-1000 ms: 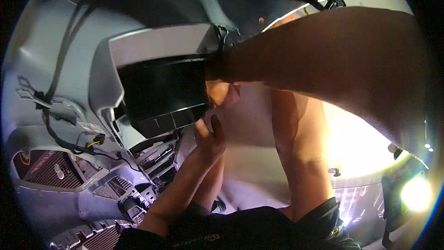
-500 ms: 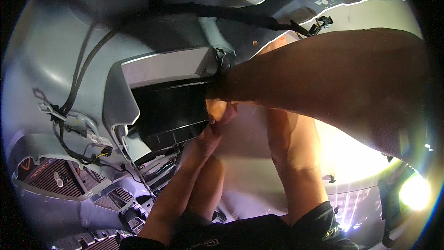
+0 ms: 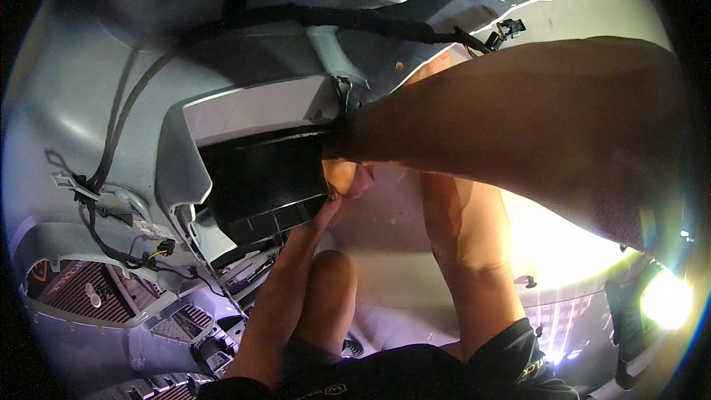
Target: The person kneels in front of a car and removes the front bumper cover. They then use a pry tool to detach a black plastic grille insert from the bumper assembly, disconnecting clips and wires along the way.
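Both my hands meet at the right end of a black plastic box-like part, set beside an opening in a large grey molded panel. My left hand has curled, closed fingers near the part's lower right corner. My right arm crosses from the right, close to the camera. My right hand is bent over the same end with its fingers folded in, largely shadowed. Whatever lies between the fingers of either hand is hidden.
A black wiring harness runs along the panel to a connector at top right. More cable with a connector hangs at left, above a ribbed grille. My bare legs lie below the hands. A bright lamp glares at lower right.
The whole view has shifted slightly, so the panel and the black part sit a little farther left. My hands stay at the same end of the part.
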Available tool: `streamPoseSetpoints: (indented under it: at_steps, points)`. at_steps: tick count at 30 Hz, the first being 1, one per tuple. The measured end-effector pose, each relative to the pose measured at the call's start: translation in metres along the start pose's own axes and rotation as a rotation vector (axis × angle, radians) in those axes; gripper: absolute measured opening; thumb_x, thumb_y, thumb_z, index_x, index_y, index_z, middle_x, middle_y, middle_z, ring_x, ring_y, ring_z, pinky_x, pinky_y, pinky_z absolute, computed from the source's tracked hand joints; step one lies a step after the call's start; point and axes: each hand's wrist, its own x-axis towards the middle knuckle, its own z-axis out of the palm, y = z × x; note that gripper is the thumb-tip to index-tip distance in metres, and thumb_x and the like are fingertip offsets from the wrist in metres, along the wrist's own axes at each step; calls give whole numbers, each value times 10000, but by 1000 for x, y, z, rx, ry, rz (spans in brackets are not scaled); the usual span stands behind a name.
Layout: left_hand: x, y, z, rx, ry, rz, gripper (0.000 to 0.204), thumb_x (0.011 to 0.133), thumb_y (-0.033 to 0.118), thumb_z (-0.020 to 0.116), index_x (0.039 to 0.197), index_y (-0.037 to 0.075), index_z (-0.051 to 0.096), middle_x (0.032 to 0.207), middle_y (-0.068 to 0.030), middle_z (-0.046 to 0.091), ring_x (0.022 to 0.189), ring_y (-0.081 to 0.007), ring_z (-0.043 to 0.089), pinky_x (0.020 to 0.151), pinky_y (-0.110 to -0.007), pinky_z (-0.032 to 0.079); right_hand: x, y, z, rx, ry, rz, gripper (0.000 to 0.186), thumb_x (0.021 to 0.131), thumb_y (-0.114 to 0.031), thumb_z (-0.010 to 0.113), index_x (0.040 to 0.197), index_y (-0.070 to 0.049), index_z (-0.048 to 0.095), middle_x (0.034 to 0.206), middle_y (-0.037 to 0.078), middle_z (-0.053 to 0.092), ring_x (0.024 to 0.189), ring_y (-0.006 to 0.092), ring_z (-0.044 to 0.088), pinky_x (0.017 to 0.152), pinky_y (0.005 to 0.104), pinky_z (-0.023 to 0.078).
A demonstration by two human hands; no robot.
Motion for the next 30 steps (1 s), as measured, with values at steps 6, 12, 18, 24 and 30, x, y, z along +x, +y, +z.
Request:
streamPoseSetpoints:
  at_steps: [6,12,18,24,30]
  points:
    - [15,8,2,-23,69,-86,723,897,250,740,1460,-29,383,1402,-289,502,1297,-440,522,1060,-462,466,-1,-4,3,-11,1,-3,468,1088,-352,330,1266,3,578,1215,216,602,1178,357,605,1104,479,444]
    - [24,12,6,-38,111,-130,714,900,251,732,1460,-26,386,1408,-286,498,1303,-436,516,1064,-463,460,0,-6,3,-30,2,-22,468,1087,-352,331,1275,1,575,1224,214,601,1184,355,601,1106,480,440]
    - [25,13,12,-57,140,-148,705,903,253,724,1460,-23,389,1414,-283,494,1310,-432,510,1068,-465,453,-3,-8,2,-69,11,-34,469,1086,-352,331,1283,-2,572,1234,212,599,1191,354,597,1108,481,436]
    - [32,10,13,-63,180,-182,696,906,254,716,1459,-19,392,1419,-280,490,1316,-428,503,1072,-467,446,1,-11,1,-115,0,-48,469,1085,-352,331,1291,-5,570,1244,210,597,1197,353,593,1110,483,432]
    - [43,11,16,-62,229,-184,688,909,256,708,1459,-16,396,1425,-277,486,1323,-424,497,1076,-468,440,-2,-15,6,-163,-19,-77,470,1084,-352,331,1300,-8,567,1253,208,595,1204,351,589,1112,484,428]
